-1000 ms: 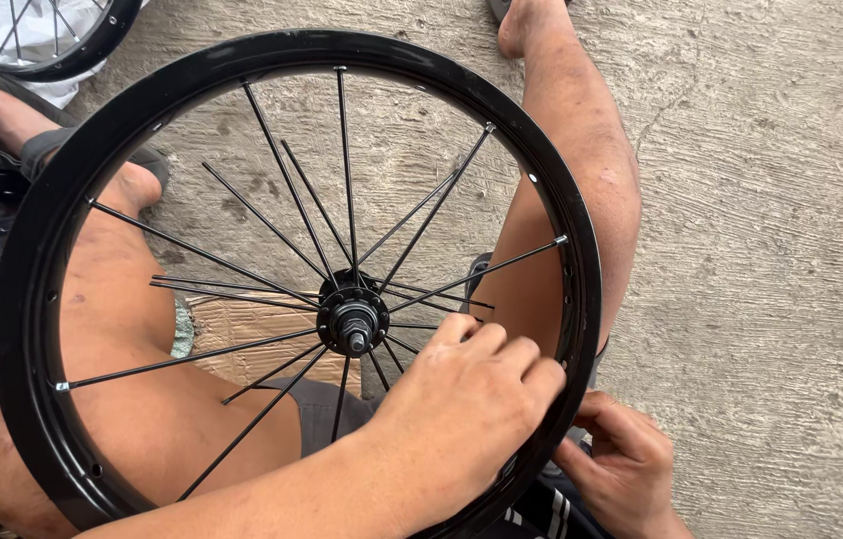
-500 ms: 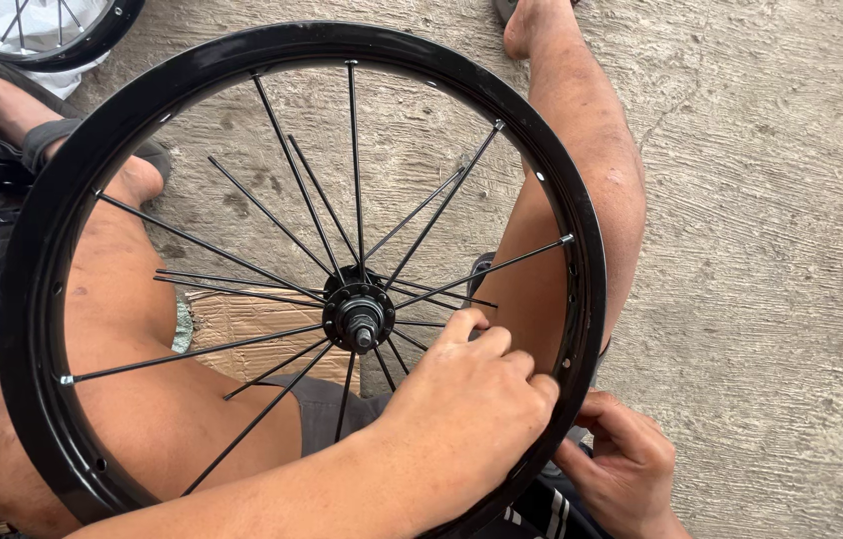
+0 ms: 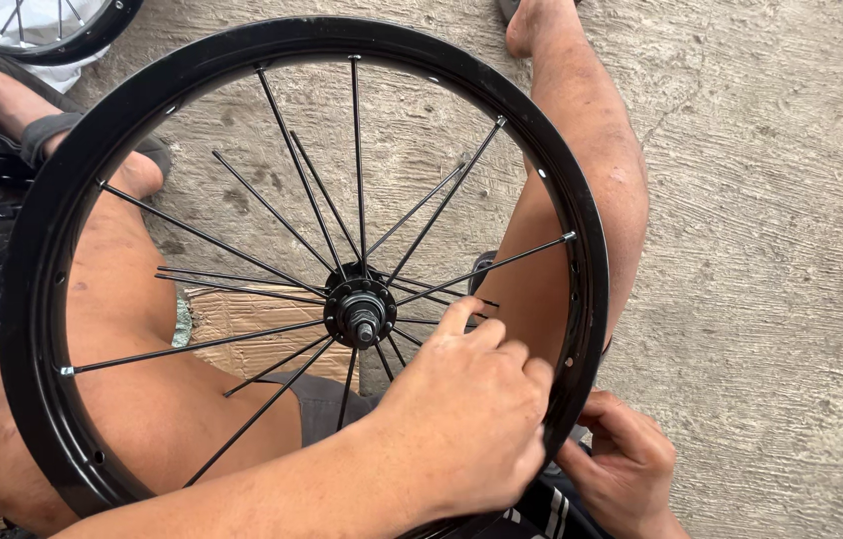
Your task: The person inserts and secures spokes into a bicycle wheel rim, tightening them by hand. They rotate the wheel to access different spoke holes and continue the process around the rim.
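Now left hand [image 3: 461,409] slid lower over black spoked bicycle wheel [image 3: 42,260], fingers pinching loose thin spoke near hub; right hand [image 3: 621,464] clamps rim underneath.

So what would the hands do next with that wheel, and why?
Probably the left hand guides a loose spoke out to an open hole in the rim: its fingers rest among the spokes near the hub, while the right hand steadies the rim outside.

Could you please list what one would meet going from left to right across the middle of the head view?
Black wheel rim → bare thigh → hub → left hand on the spokes → right hand outside the rim → concrete floor.
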The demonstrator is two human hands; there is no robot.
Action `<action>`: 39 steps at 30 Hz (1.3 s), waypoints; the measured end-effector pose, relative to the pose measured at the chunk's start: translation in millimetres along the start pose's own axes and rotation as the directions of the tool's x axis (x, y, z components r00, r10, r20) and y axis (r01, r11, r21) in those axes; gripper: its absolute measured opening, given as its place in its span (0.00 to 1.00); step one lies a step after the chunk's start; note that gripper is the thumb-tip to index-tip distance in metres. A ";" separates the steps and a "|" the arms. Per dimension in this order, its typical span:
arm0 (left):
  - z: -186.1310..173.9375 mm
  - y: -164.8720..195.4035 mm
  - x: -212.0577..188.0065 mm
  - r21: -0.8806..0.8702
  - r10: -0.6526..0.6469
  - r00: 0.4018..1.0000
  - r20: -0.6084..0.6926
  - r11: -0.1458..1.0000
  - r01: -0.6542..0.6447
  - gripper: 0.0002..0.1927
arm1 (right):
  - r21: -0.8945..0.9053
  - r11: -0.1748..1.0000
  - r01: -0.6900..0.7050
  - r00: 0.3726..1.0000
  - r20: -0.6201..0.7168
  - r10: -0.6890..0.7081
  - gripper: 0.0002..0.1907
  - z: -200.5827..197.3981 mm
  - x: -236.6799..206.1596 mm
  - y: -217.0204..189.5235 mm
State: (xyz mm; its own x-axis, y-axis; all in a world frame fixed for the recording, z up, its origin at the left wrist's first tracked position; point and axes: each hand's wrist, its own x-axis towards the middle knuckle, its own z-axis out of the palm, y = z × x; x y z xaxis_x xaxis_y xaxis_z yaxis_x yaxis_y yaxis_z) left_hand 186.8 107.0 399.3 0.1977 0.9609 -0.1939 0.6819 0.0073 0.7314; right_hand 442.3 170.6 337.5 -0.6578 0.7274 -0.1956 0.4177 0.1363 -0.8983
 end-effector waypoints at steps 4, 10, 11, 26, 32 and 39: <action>-1.0 0.0 2.4 0.012 0.033 0.998 -0.056 0.999 -0.033 0.07 | -0.016 1.000 -0.004 1.000 0.006 0.004 0.13 0.1 1.1 1.4; -1.5 -0.7 2.0 0.009 -0.029 0.999 0.034 1.000 0.028 0.13 | -0.049 0.998 -0.026 0.999 -0.023 0.025 0.15 0.1 0.4 0.7; -1.7 -0.6 2.5 0.015 -0.013 1.000 0.028 1.000 0.013 0.10 | -0.049 0.999 -0.011 1.000 -0.017 0.010 0.15 0.2 1.1 0.8; -5.3 0.2 5.8 0.021 0.038 0.996 -0.083 0.999 -0.036 0.09 | 0.004 1.000 -0.012 1.000 -0.020 0.012 0.16 -0.7 -0.5 7.4; 0.1 0.3 5.7 0.020 -0.006 0.996 0.085 1.000 0.004 0.09 | -0.003 0.999 0.032 0.999 -0.020 -0.032 0.15 -1.6 -1.2 9.8; -0.8 0.4 4.6 -0.020 0.043 0.988 -0.149 0.999 -0.046 0.11 | -0.032 0.999 -0.019 0.999 -0.044 0.018 0.15 -1.4 -2.4 9.9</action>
State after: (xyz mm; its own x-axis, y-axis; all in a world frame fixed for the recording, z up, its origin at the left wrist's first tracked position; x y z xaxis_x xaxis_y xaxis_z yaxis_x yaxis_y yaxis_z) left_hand 187.4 111.7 399.2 0.1197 0.9908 -0.0629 0.6581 -0.0318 0.7522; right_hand 448.9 171.1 329.6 -0.6217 0.7588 -0.1940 0.4503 0.1436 -0.8813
